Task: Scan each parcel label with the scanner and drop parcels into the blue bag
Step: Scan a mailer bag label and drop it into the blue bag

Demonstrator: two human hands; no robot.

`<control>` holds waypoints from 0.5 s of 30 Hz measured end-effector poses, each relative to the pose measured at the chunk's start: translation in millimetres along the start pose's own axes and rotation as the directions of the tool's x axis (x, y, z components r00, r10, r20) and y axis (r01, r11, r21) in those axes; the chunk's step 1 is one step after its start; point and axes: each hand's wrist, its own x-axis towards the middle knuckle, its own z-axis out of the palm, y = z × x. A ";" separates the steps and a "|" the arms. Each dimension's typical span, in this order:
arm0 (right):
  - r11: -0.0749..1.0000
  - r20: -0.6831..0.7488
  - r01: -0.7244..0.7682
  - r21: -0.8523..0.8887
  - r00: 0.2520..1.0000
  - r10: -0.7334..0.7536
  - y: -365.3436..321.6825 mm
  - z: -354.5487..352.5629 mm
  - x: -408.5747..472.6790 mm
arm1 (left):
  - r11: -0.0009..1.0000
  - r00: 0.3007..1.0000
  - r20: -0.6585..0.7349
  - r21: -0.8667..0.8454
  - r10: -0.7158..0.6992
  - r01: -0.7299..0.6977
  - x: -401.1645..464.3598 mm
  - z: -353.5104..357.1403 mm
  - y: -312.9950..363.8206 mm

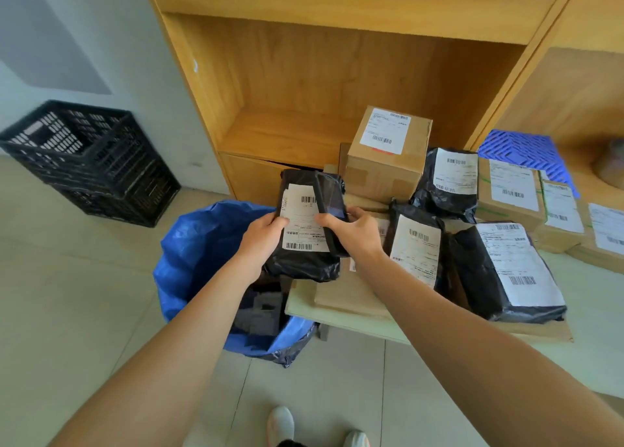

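Pale floor tiles [337, 396] run beneath the person. The left hand [261, 237] grips a black parcel [304, 244] above the open blue bag [192, 254]; the right hand [354, 232] holds the scanner [329, 203] against its label. More parcels [506, 271] crowd the low surface [371, 325]. Beyond stand wooden shelves [304, 75], with black crates [91, 159] by the wall.
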 end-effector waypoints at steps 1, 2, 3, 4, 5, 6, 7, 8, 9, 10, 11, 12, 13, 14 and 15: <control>1.000 0.010 0.001 0.006 1.000 -0.001 -2.7 15.3 -0.3 | 1.000 1.000 -0.012 -0.008 -0.005 0.005 2.3 -13.6 -4.2; 1.000 0.023 -0.006 0.007 1.000 0.006 -4.1 30.9 0.0 | 1.000 1.000 -0.023 -0.021 -0.007 0.006 4.3 -27.8 -8.4; 1.000 0.031 -0.007 0.003 1.000 0.007 -6.5 49.3 -0.3 | 0.999 0.999 -0.030 -0.030 -0.014 0.013 8.0 -44.4 -13.6; 1.000 0.032 -0.003 -0.006 0.999 0.003 -6.9 64.7 1.3 | 0.999 0.999 -0.032 -0.036 -0.019 0.018 11.3 -58.2 -16.6; 1.000 0.028 0.006 -0.016 1.000 -0.005 -8.8 77.9 1.7 | 0.999 0.999 -0.037 -0.036 -0.023 0.022 14.5 -70.5 -19.1; 1.000 0.033 0.007 -0.023 0.999 -0.006 -8.7 90.9 4.0 | 0.999 0.999 -0.036 -0.041 -0.027 0.025 16.6 -82.1 -22.2; 1.000 0.043 0.005 -0.027 0.999 -0.003 -9.5 106.3 6.7 | 0.999 0.999 -0.037 -0.047 -0.027 0.026 20.6 -95.1 -25.8; 1.000 0.050 -0.002 -0.025 0.999 0.003 -10.3 118.0 8.2 | 0.998 0.999 -0.037 -0.052 -0.034 0.032 24.5 -104.4 -29.2; 1.000 0.054 -0.003 -0.027 0.999 0.004 -11.1 129.1 9.4 | 0.997 0.998 -0.043 -0.055 -0.050 0.047 28.7 -113.8 -32.8; 1.000 0.062 -0.015 -0.027 0.998 0.017 -10.0 138.9 11.1 | 0.997 0.997 -0.045 -0.055 -0.060 0.057 31.1 -121.9 -35.9; 0.999 0.070 -0.024 -0.029 0.997 0.026 -7.8 144.8 13.1 | 0.997 0.997 -0.048 -0.053 -0.061 0.058 33.4 -127.4 -39.1; 0.999 0.083 -0.038 -0.031 0.996 0.041 -3.4 153.7 16.4 | 0.997 0.997 -0.055 -0.048 -0.062 0.060 38.0 -134.6 -45.6; 0.998 0.093 -0.049 -0.043 0.994 0.052 0.6 160.8 18.1 | 0.997 0.995 -0.061 -0.041 -0.073 0.070 40.9 -139.7 -51.4; 0.996 0.092 -0.058 -0.061 0.994 0.063 5.5 168.6 19.6 | 0.996 0.994 -0.057 -0.032 -0.090 0.088 44.0 -144.2 -58.2; 0.994 0.085 -0.064 -0.084 0.994 0.071 10.0 175.2 20.4 | 0.994 0.993 -0.050 -0.024 -0.105 0.104 46.4 -147.5 -64.5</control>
